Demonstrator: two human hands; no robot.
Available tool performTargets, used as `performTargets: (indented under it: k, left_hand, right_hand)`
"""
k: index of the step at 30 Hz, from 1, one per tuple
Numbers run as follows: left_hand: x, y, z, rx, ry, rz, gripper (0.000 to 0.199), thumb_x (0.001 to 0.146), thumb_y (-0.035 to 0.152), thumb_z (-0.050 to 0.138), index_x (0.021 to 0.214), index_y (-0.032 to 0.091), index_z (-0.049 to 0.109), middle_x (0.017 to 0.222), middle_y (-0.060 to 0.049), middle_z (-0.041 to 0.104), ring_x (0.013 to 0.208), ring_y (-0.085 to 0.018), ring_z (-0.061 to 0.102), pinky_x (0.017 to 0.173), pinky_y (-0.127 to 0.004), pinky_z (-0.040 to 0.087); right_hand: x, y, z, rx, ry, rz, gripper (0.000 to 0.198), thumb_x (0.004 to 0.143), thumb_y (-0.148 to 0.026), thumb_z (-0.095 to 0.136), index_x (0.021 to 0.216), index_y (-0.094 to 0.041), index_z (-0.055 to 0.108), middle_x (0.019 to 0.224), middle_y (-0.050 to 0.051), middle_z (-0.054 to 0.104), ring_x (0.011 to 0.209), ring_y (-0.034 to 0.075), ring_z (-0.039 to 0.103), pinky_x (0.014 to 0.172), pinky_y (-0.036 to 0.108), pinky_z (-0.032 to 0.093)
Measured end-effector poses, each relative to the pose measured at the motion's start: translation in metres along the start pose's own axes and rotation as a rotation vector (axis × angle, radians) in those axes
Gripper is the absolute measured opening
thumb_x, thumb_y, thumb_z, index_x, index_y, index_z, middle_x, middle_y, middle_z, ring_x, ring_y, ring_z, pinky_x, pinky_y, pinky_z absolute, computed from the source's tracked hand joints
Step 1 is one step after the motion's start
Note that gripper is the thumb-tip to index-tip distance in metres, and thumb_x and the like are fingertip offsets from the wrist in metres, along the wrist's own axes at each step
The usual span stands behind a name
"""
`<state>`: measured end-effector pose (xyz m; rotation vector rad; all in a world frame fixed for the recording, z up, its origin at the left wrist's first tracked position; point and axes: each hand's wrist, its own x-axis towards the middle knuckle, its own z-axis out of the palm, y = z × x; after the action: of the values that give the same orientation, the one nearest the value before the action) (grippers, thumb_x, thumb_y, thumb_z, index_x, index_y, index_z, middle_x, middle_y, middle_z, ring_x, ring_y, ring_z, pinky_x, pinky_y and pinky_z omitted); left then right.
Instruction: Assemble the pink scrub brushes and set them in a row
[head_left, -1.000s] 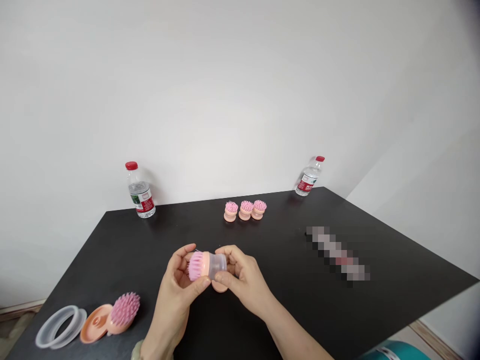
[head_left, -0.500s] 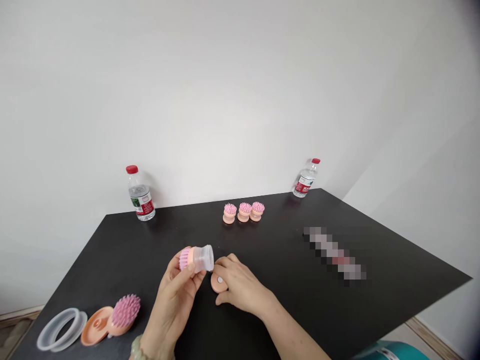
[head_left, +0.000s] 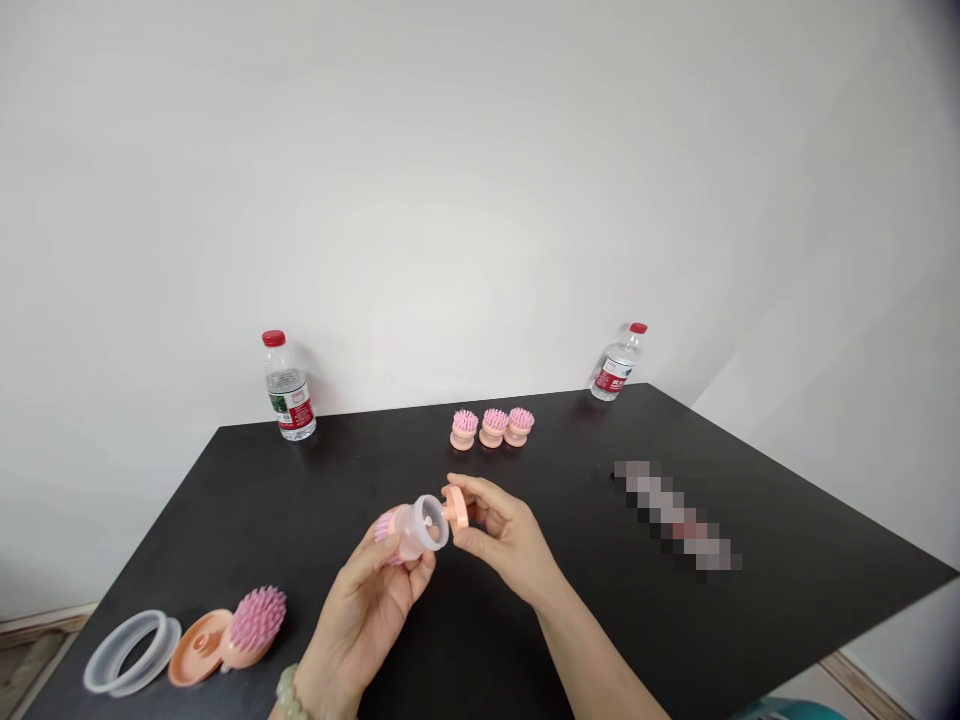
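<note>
My left hand [head_left: 379, 600] is closed around a round brush with pink bristles and a translucent sleeve [head_left: 416, 528], whose open end faces right. In my right hand [head_left: 506, 535], a peach-coloured cap [head_left: 456, 508] with a short stem is pinched between thumb and fingers. The stem points left, right at the sleeve's mouth; whether it touches cannot be made out. At the lower left lie a pink bristle brush head [head_left: 256, 622], a peach disc [head_left: 196, 650] and translucent rings [head_left: 124, 650].
Three assembled pink brushes [head_left: 493, 428] stand in a row toward the back of the black table [head_left: 600, 640]. Water bottles with red caps stand by the wall, one at left [head_left: 291, 395] and one at right [head_left: 619, 368]. A pixelated long item [head_left: 675, 515] lies at right.
My right hand has lifted the peach cap off the table and brought it to the sleeve. The sleeve's opening has turned more toward me, and the view has shifted slightly.
</note>
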<state>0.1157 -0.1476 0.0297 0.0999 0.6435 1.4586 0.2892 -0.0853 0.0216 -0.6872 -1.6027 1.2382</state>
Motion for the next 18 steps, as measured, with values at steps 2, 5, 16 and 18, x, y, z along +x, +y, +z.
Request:
performTargets:
  k: [2, 5, 16, 18]
  left_hand:
    - [0.0, -0.001, -0.002, 0.008, -0.017, -0.019, 0.021, 0.079, -0.001, 0.066, 0.092, 0.013, 0.074, 0.099, -0.012, 0.076, 0.085, -0.02, 0.074, 0.076, -0.035, 0.064]
    - [0.001, -0.003, -0.005, 0.039, -0.027, -0.023, 0.022, 0.074, 0.004, 0.076, 0.092, 0.014, 0.075, 0.101, -0.012, 0.076, 0.089, -0.022, 0.074, 0.08, -0.036, 0.063]
    - [-0.003, 0.0, -0.005, 0.225, -0.227, 0.008, 0.027, 0.071, 0.02, 0.086, 0.095, 0.018, 0.075, 0.094, -0.004, 0.071, 0.087, -0.015, 0.064, 0.083, -0.026, 0.055]
    - [-0.003, 0.0, -0.005, 0.248, -0.241, 0.018, 0.027, 0.071, 0.021, 0.087, 0.095, 0.019, 0.075, 0.091, -0.003, 0.069, 0.084, -0.013, 0.062, 0.081, -0.024, 0.054]
  right_hand:
    - [-0.001, -0.003, 0.002, -0.082, 0.026, -0.091, 0.053, 0.077, -0.04, 0.084, 0.126, -0.028, 0.068, 0.108, 0.006, 0.07, 0.095, 0.022, 0.069, 0.087, 0.038, 0.058]
    - [-0.003, -0.008, 0.005, -0.198, 0.038, -0.214, 0.051, 0.078, -0.045, 0.083, 0.125, -0.028, 0.07, 0.105, 0.006, 0.071, 0.09, 0.021, 0.068, 0.083, 0.035, 0.058]
    - [-0.006, -0.018, 0.004, -0.393, 0.002, -0.306, 0.051, 0.085, -0.048, 0.076, 0.129, -0.025, 0.068, 0.109, 0.009, 0.071, 0.094, 0.022, 0.069, 0.088, 0.036, 0.058]
    - [-0.006, -0.019, 0.003, -0.402, -0.005, -0.305, 0.051, 0.085, -0.048, 0.076, 0.129, -0.024, 0.068, 0.11, 0.01, 0.071, 0.096, 0.023, 0.069, 0.089, 0.036, 0.058]
